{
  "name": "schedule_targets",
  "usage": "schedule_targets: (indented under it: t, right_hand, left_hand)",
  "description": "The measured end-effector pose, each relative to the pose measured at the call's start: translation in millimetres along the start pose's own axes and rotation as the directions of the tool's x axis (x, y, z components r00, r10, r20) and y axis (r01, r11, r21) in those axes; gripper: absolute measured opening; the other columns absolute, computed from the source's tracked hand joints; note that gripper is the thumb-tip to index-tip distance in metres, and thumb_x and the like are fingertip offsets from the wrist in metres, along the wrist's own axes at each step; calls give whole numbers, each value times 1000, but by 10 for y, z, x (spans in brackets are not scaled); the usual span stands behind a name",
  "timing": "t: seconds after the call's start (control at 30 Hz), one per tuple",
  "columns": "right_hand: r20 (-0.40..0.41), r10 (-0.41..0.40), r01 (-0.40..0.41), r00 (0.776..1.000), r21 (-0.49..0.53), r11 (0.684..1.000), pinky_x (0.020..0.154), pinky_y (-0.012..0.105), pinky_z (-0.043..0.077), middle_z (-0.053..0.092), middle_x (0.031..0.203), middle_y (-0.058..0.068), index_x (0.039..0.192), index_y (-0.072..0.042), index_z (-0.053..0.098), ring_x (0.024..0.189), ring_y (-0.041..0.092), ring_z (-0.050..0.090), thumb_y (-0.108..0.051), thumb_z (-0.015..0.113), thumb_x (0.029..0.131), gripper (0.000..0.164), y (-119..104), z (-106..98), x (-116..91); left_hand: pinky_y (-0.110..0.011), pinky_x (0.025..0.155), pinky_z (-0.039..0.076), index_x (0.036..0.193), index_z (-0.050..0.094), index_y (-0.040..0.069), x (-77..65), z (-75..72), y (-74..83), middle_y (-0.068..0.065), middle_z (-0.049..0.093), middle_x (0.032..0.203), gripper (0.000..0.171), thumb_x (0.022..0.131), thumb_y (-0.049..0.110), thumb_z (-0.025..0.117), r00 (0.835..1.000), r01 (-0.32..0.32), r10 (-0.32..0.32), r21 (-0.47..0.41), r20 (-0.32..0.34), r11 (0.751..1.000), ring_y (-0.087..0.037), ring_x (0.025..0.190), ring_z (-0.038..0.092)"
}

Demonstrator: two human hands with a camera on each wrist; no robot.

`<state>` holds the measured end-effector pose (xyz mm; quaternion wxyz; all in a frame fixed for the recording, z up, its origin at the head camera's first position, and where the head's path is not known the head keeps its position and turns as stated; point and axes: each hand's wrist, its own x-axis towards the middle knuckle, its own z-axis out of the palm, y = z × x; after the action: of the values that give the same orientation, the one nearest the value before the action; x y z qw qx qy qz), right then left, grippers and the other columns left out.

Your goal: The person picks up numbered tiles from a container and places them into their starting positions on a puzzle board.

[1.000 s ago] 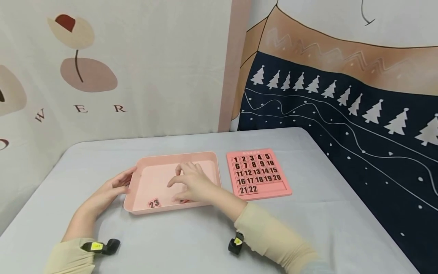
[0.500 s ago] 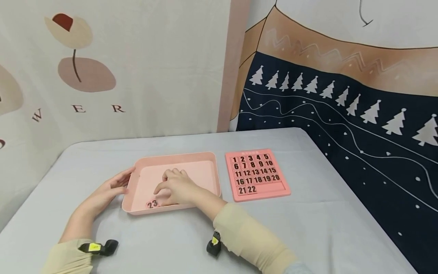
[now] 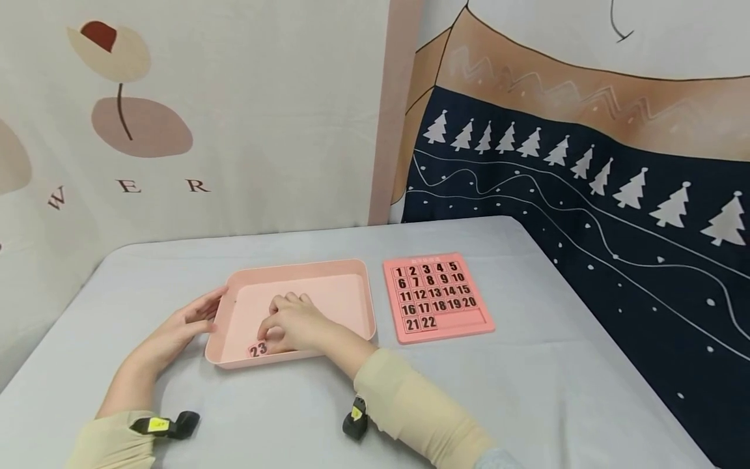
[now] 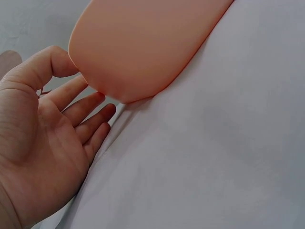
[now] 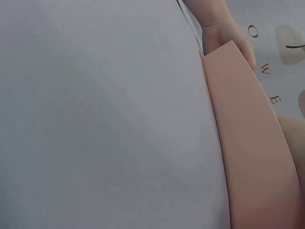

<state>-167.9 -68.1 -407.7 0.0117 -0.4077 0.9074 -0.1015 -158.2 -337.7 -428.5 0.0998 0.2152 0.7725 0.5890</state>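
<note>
A shallow pink tray (image 3: 310, 268) rests on the cloth-covered table. Along its left side, my left hand (image 3: 176, 335) touches the wall with outstretched fingers. In the left wrist view, the thumb (image 4: 64, 64) meets the rim while the other fingertips lie near the tray's underside. Inside the tray, my right hand (image 3: 299, 322) reaches down to a pink number tile (image 3: 256, 350) marked 23, index finger and thumb pinching its right end. The tray wall hides most of this hand from the right wrist view. A pink number board (image 3: 439, 296) lies to the tray's right, holding tiles 1 to 22.
The bottom row of the board has a vacant stretch right of 22. A pale grey cloth (image 3: 527, 391) covers the table. Behind it hang a cream fabric (image 3: 281, 117) and a dark blue one (image 3: 527, 182) with white trees.
My right hand has moved left inside the tray, from above another tile to the 23 tile, and its index finger has come down onto it. My left hand stays at the tray's side.
</note>
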Motion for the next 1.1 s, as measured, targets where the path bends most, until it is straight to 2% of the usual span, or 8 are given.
schedule_targets:
  t: [0.33, 0.6, 0.87, 1.0, 1.1]
  right_hand:
    - [-104, -2, 1, 995, -6, 1000, 80, 21, 25, 37, 99, -14, 103, -43, 70, 94, 5, 32, -58, 71, 76, 31, 91, -104, -163]
    - [-206, -25, 32, 978, 34, 999, 85, 24, 26, 40, 104, -12, 104, -39, 71, 99, 8, 34, -53, 75, 76, 32, 199, -237, -440]
    - [-276, -34, 47, 961, 41, 998, 93, 32, 28, 42, 104, -9, 101, -35, 73, 102, 12, 37, -50, 79, 71, 34, 336, -395, -735]
    - [-304, -44, 63, 952, 52, 997, 99, 37, 27, 44, 106, -7, 100, -32, 74, 107, 15, 38, -46, 80, 71, 33, 424, -444, -868]
    - [-300, -32, 56, 953, 71, 996, 97, 38, 29, 44, 106, -7, 101, -31, 74, 108, 15, 37, -43, 80, 73, 31, 494, -464, -987]
  left_hand:
    - [-8, 92, 31, 151, 20, 1, 6, -5, 18, -11, 21, 156, 66, 94, 1, 53, 1000, 19, -19, 0, 10, 1000, 8, 123, 36]
    - [-9, 93, 31, 151, 21, 0, -6, -12, 20, -4, 25, 155, 66, 94, 0, 52, 1000, 6, -6, -10, 15, 1000, 9, 124, 36]
    - [-9, 93, 31, 151, 20, -1, -5, -13, 24, -8, 24, 156, 65, 93, -1, 52, 1000, 5, -4, -13, 15, 1000, 8, 124, 36]
    - [-9, 93, 31, 151, 21, -1, -11, -16, 28, -5, 25, 155, 65, 93, -1, 52, 1000, 7, -7, -13, 9, 1000, 9, 124, 36]
    - [-9, 94, 31, 151, 21, -1, -11, -17, 28, -8, 24, 156, 65, 93, -1, 52, 1000, 5, -5, -10, 11, 1000, 8, 124, 36]
